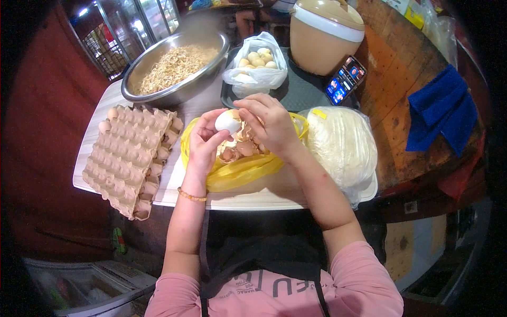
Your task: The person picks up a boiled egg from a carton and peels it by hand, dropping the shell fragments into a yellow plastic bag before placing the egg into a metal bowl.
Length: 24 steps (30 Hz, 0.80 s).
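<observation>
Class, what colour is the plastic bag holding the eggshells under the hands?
Yellow plastic bag, seen best in the head view.

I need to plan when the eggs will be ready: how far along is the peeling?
Done: peeled eggs sit in the white bag, and broken shells lie in the yellow bag. In hand: the left hand holds an egg, mostly bare, while the right hand picks at its shell. Left: only two eggs show on the stacked trays.

Egg [227,121] partly hidden by hands; phone [345,81] screen too small to read.
</observation>
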{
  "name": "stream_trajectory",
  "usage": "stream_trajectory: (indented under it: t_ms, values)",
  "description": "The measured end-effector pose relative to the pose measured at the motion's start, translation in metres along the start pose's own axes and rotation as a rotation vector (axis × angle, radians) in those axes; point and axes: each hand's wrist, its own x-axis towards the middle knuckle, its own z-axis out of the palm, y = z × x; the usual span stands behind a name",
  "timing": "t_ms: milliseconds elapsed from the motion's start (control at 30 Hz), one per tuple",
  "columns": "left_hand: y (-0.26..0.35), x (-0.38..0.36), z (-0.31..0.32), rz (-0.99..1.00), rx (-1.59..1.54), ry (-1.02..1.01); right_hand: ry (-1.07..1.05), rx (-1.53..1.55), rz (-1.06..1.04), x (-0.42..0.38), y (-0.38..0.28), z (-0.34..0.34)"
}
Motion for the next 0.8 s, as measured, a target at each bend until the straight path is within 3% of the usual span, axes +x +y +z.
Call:
stream_trajectory:
  t_ms: [300,600,800]
  values:
    - [-0.0010,-0.0001,-0.0028,-0.011,-0.032,0.001,-0.094,0.045,-0.080,0.0025,-0.0011,-0.0102]
    - [0.0005,-0.0002,-0.0019,-0.028,-0.002,0.015,-0.009,-0.132,-0.254,0.0027,-0.0032,-0.0063]
    - [-0.0016,-0.0005,-0.0020,-0.060,0.035,-0.005,0.016,-0.117,-0.178,0.0010,-0.0010,-0.0039]
